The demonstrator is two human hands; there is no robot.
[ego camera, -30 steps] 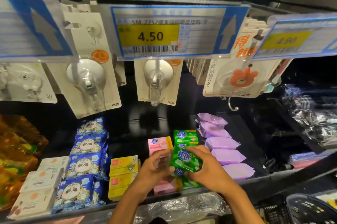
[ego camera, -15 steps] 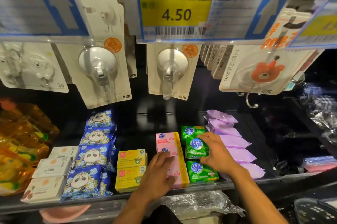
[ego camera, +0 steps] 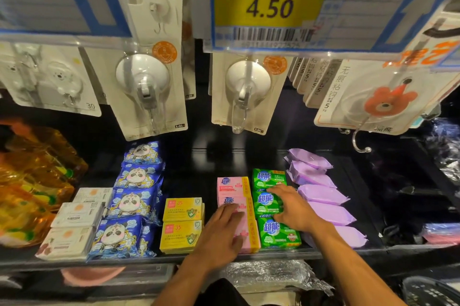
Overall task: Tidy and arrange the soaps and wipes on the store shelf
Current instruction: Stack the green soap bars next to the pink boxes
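Observation:
Three green soap bars lie in a column on the black shelf (ego camera: 206, 163); my right hand (ego camera: 292, 209) spans the middle green soap (ego camera: 265, 202) with its thumb at the near edge and fingers at the far edge. My left hand (ego camera: 221, 233) rests flat on the front of the pink soaps (ego camera: 230, 186) just to the left. Yellow soap boxes (ego camera: 183, 209), blue panda wipes (ego camera: 124, 238) and white soap boxes (ego camera: 74, 214) sit in rows further left. Purple wipe packs (ego camera: 323, 193) line up to the right of the green bars.
Carded suction hooks (ego camera: 149, 86) and a 4.50 price tag (ego camera: 271, 7) hang low over the shelf. Orange plastic bags (ego camera: 29, 181) fill the left end. Dark bagged goods (ego camera: 445, 151) lie at the right. Silvery packs (ego camera: 268, 273) sit on the shelf below.
The green soap I held with both hands a second ago now lies in the green column. My left hand shifted onto the pink soaps. The camera came closer.

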